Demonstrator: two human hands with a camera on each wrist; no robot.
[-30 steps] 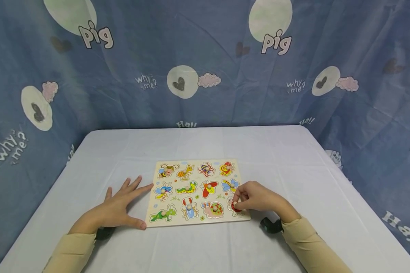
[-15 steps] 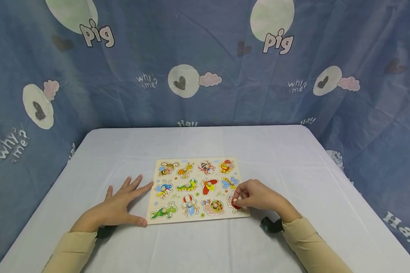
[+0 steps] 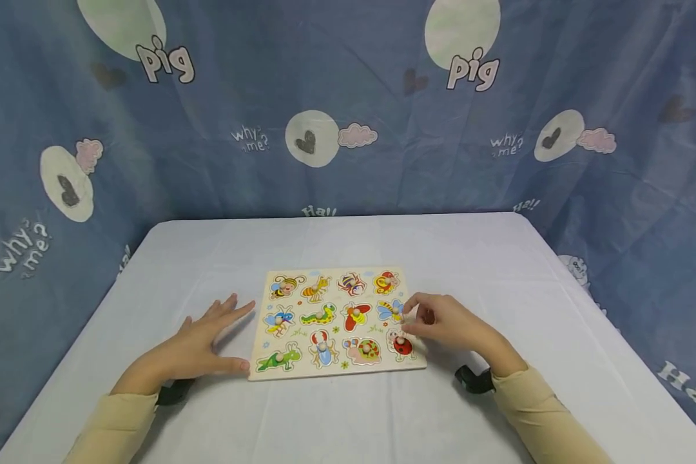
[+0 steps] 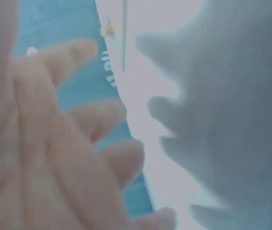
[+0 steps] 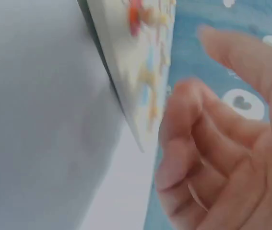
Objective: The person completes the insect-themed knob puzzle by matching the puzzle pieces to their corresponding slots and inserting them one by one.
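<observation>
A wooden knob puzzle board (image 3: 297,372) lies flat on the table, with insect pieces sitting in its recesses. The ladybug piece (image 3: 403,346) rests in the near right corner. Just above that corner hovers my right hand (image 3: 455,327), thumb and index finger apart with nothing between them; its other fingers are loosely bent in the right wrist view. The dragonfly piece (image 3: 390,310) is close to the right fingertips. Left of the board, my left hand (image 3: 194,348) has its fingers spread, the thumb tip near the board's near left corner. Its shadow falls apart from the fingers in the left wrist view.
A white cloth covers the table (image 3: 336,425). Behind and around it hangs a blue patterned curtain (image 3: 348,174). The snail piece (image 3: 363,351) and beetle piece (image 3: 322,348) sit along the board's near row.
My right hand has let go of the ladybug's knob and moved up and slightly right, uncovering the piece. The left hand's fingers have drawn back slightly from the board's edge.
</observation>
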